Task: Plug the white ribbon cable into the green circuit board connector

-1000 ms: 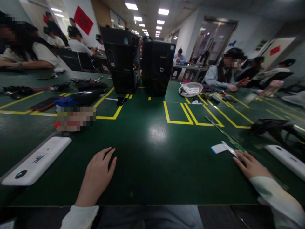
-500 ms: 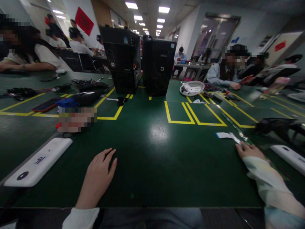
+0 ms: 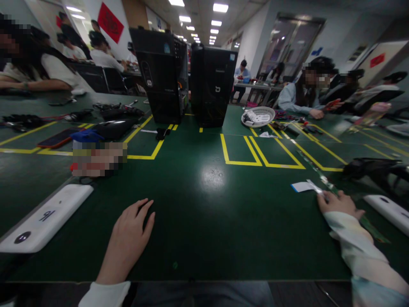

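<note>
My left hand (image 3: 129, 238) rests palm down on the green table (image 3: 223, 238), fingers stretched out and nothing in them. On the right, my right hand (image 3: 340, 205) is closed over the middle of a long, narrow green circuit board strip (image 3: 372, 230), its little finger standing out. The strip lies slantwise, its far end reaching toward the yellow tape. A flat white ribbon cable (image 3: 302, 186) with a blue end sticks out to the left of my right fingers. My fingertips hide where cable and strip meet.
White slab-like devices lie at left (image 3: 47, 219) and right (image 3: 388, 213). Two black computer towers (image 3: 212, 85) stand at the back, beside a white basket (image 3: 258, 117). A black frame-like part (image 3: 367, 168) is at right. Other people sit around; a blurred-out patch (image 3: 99, 160) covers something at left.
My right hand has shifted slightly and its little finger now sticks out; more of the strip's near end shows. My left hand stays flat. The view has turned a little.
</note>
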`<act>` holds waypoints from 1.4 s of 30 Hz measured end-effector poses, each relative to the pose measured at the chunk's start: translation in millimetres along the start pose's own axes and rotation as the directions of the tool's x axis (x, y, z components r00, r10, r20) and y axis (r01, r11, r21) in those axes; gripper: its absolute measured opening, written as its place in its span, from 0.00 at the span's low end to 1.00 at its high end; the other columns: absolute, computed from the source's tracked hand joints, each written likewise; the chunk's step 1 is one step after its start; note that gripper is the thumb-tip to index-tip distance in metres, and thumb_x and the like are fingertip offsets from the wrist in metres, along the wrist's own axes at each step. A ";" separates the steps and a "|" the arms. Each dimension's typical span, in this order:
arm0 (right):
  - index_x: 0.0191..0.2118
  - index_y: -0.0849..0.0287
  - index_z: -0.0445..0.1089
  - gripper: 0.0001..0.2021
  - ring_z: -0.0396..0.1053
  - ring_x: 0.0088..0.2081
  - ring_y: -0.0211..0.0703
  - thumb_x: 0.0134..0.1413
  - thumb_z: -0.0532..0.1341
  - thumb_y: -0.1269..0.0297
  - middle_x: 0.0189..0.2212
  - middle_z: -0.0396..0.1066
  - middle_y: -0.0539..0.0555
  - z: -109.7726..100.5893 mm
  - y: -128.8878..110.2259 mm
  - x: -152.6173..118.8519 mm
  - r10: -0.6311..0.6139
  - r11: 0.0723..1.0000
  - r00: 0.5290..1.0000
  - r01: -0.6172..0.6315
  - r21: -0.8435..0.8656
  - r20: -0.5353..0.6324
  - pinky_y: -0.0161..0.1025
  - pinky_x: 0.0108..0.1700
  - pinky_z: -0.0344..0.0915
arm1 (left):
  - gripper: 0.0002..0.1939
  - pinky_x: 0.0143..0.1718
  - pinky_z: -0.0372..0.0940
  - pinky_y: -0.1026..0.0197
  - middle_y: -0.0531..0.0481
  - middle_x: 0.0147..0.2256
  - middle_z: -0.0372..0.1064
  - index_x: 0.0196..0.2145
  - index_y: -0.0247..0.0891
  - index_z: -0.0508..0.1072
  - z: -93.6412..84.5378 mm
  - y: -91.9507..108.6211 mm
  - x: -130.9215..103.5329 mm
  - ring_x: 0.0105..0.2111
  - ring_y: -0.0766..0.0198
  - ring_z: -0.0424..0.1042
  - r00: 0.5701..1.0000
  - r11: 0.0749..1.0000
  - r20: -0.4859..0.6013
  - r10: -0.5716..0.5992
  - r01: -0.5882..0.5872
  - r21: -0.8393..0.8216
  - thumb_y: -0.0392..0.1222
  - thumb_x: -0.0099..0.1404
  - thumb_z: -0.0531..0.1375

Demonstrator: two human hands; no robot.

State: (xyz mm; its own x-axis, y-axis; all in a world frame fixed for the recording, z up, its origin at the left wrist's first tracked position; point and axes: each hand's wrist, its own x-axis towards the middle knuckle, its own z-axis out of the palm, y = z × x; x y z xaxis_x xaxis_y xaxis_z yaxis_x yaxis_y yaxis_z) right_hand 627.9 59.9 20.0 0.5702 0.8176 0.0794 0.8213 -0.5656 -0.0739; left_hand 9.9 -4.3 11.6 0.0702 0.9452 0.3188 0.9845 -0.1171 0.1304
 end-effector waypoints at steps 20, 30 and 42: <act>0.52 0.66 0.70 0.22 0.68 0.52 0.56 0.62 0.49 0.58 0.52 0.70 0.67 32.5 -92.3 -29.0 -0.733 0.636 0.624 0.770 0.054 -0.272 0.54 0.53 0.65 | 0.26 0.52 0.64 0.45 0.34 0.52 0.66 0.54 0.29 0.69 2.5 -0.2 0.3 0.51 0.47 0.67 0.999 1.000 -0.038 0.024 -0.024 -0.002 0.50 0.69 0.47; 0.51 0.66 0.68 0.16 0.69 0.49 0.51 0.65 0.49 0.67 0.50 0.71 0.66 12.3 -222.2 -122.7 -0.941 0.125 0.134 0.991 0.047 -0.312 0.49 0.47 0.69 | 0.26 0.52 0.65 0.44 0.34 0.52 0.67 0.53 0.30 0.70 2.1 0.8 0.8 0.51 0.47 0.67 0.999 1.000 -0.049 0.022 -0.022 -0.014 0.50 0.69 0.47; 0.52 0.66 0.66 0.17 0.61 0.58 0.53 0.61 0.55 0.65 0.58 0.64 0.66 4.9 -294.2 -225.3 -0.975 0.008 0.055 0.976 0.216 -0.215 0.50 0.54 0.63 | 0.24 0.52 0.65 0.45 0.35 0.52 0.66 0.54 0.31 0.69 3.0 0.7 0.3 0.52 0.47 0.66 0.999 1.000 -0.040 0.016 -0.016 -0.006 0.49 0.69 0.48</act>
State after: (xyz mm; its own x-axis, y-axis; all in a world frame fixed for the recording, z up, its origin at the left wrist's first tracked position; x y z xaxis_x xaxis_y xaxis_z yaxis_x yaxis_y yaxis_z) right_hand 257.7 42.7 19.1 -0.7658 0.5737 0.2905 0.5597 0.8171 -0.1381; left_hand 11.2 -3.2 9.0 0.0792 0.9301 0.3586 0.9823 -0.1341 0.1311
